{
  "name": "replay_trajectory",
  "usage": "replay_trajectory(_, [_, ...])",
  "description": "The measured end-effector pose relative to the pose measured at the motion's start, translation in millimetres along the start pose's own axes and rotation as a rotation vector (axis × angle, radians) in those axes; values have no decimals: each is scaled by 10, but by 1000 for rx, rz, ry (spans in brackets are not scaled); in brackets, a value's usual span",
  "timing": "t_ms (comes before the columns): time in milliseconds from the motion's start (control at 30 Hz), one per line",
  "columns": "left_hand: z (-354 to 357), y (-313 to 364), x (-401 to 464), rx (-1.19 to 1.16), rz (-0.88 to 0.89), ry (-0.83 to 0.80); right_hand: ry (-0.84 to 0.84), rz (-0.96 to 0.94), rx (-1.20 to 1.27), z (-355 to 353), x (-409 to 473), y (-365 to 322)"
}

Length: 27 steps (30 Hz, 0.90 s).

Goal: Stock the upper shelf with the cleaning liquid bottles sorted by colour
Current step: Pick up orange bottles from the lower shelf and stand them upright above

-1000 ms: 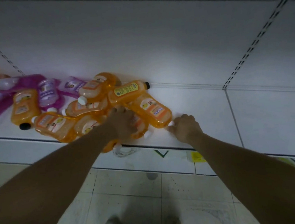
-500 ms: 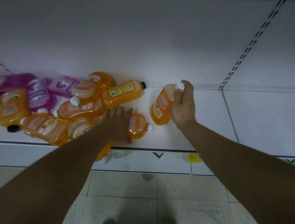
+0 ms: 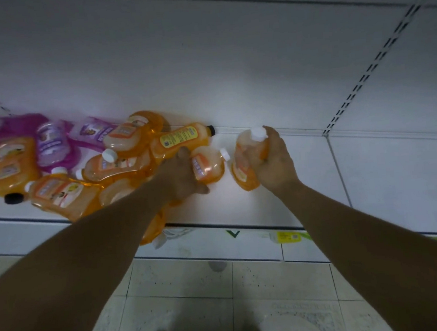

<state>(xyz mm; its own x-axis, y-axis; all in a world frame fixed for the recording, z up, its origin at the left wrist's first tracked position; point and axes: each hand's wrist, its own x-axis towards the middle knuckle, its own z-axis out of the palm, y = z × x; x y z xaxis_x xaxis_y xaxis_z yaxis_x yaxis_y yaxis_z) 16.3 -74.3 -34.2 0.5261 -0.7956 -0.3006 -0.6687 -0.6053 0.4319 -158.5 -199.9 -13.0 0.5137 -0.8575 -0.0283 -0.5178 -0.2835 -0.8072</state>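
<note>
Several orange bottles (image 3: 64, 194) lie in a heap on the white shelf (image 3: 306, 184), with purple bottles (image 3: 52, 145) behind them at the left. My right hand (image 3: 272, 160) grips one orange bottle with a white cap (image 3: 243, 160), held upright just right of the heap. My left hand (image 3: 181, 176) lies over the heap and holds a small orange bottle (image 3: 207, 166) whose white cap points right. Another orange bottle with a black cap (image 3: 183, 139) lies on its side just behind my left hand.
The shelf's right half is bare white, with a slotted upright rail (image 3: 377, 56) on the back wall. One orange bottle (image 3: 152, 232) hangs over the shelf's front edge under my left arm. A yellow price tag (image 3: 288, 237) sits on the lower edge. Tiled floor and my feet lie below.
My right hand has stood the orange bottle more upright and shifted it slightly right. My left hand has closed round the small orange bottle in the heap.
</note>
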Motion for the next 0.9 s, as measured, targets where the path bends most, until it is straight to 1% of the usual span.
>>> replay_trajectory(133, [-25,153,-80,-229,-1,46,-40,71,21,31,9,-45])
replay_trajectory(233, [-168,236,-201,-413,1,46,21,142,152,-102,-26,-85])
replay_trajectory(333, [-347,313,-447,-566,-18,75,40,124,305,-252,-169,-235])
replay_trajectory(467, [-574,408,-938,-702,-53,128,-31,87,497,-453,-483,-647])
replay_trajectory(567, [-747,469,-1317,-769,-69,185,-79,68,573,-550,-767,-948])
replay_trajectory(667, [-951,527,-1690,-773,-17,245,-93,-7,616,-625,-1053,-1246])
replay_trajectory(767, [-1181,471,-2048,-818,23,244,-78,-76,626,-673,-1379,-1581])
replay_trajectory(900, [-1540,296,-2545,-847,96,216,-11,-129,646,-716,-1819,-2028])
